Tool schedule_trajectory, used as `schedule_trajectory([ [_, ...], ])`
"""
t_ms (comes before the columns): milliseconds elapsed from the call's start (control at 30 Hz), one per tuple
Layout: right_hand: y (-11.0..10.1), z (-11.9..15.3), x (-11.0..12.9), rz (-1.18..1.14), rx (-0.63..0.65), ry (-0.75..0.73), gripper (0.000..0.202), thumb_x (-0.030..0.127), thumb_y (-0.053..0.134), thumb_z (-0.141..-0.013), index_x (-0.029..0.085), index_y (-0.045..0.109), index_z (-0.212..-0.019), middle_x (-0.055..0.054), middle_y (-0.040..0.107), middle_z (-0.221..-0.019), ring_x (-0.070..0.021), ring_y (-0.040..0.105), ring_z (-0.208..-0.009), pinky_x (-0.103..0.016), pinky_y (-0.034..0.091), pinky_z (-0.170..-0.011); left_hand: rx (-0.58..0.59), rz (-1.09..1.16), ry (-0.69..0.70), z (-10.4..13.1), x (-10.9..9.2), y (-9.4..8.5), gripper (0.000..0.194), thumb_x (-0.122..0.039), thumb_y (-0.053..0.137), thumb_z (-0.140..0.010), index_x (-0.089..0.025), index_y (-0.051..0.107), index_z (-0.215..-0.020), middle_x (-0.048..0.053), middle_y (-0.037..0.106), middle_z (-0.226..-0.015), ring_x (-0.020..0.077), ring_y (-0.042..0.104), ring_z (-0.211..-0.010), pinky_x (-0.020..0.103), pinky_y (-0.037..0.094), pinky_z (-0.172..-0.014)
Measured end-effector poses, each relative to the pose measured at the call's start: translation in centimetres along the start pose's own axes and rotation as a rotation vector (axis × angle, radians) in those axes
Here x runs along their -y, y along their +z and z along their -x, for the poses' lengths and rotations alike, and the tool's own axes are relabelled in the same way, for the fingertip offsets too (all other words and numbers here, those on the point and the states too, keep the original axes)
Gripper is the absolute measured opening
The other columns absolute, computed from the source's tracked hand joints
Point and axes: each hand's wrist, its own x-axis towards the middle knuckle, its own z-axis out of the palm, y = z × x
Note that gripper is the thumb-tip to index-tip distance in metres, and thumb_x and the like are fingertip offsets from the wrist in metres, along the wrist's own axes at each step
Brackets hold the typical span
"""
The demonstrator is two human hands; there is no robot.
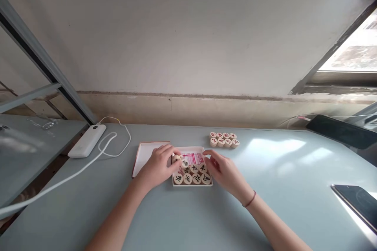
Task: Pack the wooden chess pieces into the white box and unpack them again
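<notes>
An open white box holds several round wooden pieces with black characters, and pink printing shows on its floor. My left hand is at the box's left side, its thumb and fingers closed round wooden pieces, one of them tilted. Beside its thumb lies another round piece. My right hand rests at the box's right edge with fingers bent and thumb apart, nothing visible between them. Behind the box, several red-marked round pieces stand in two rows.
A white lid or tray lies left of the box. Further left are a white power bank and a looping white cable. On the right lie a phone and a dark device. The wall borders the desk's back edge.
</notes>
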Motion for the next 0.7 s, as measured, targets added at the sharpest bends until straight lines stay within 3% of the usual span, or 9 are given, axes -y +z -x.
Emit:
schedule_trajectory([
  [133, -0.2, 0.8, 1.8, -0.188, 0.064, -0.107, 0.03, 0.045, 0.048, -0.089, 0.021, 0.058, -0.105, -0.002, 0.058, -0.078, -0.0092, 0.038, -0.05, -0.022, 0.035, -0.049, -0.018, 0.329, -0.056, 0.3, -1.1, 0.9, 0.018, -0.038, 0.054, -0.087, -0.023, 0.06, -0.097, 0.002, 0.065, -0.095, 0.0161, 0.059, -0.084, 0.029, 0.048, -0.078],
  [267, -0.2, 0.9, 2.8, -0.313, 0.113, -0.113, 0.03, 0.046, 0.043, -0.091, 0.019, 0.058, -0.093, 0.001, 0.051, -0.067, -0.0098, 0.039, -0.053, -0.021, 0.034, -0.049, 0.033, 0.558, -0.125, 0.5, -1.8, 2.3, 0.024, -0.042, 0.058, -0.085, -0.021, 0.06, -0.097, 0.004, 0.066, -0.099, 0.0153, 0.061, -0.082, 0.027, 0.052, -0.072],
  [467, -2.0, -0.6, -0.5, -0.177, -0.128, 0.129, 0.043, 0.056, 0.035, -0.09, 0.02, 0.051, -0.073, -0.001, 0.055, -0.064, -0.0117, 0.043, -0.052, -0.023, 0.034, -0.049, -0.141, 0.528, -0.162, 0.1, -1.0, 2.7, 0.026, -0.044, 0.059, -0.083, -0.02, 0.065, -0.092, 0.001, 0.062, -0.081, 0.0137, 0.06, -0.074, 0.024, 0.053, -0.066],
  [700, -2.2, -1.4, -3.5, 0.147, -0.044, 0.21, 0.043, 0.051, 0.034, -0.089, 0.022, 0.038, -0.057, 0.0, 0.045, -0.05, -0.0136, 0.038, -0.047, -0.026, 0.027, -0.046, -0.052, 0.602, -0.262, 0.1, -0.6, 3.0, 0.036, -0.043, 0.065, -0.079, -0.021, 0.063, -0.108, 0.001, 0.064, -0.084, 0.016, 0.066, -0.077, 0.025, 0.055, -0.068],
])
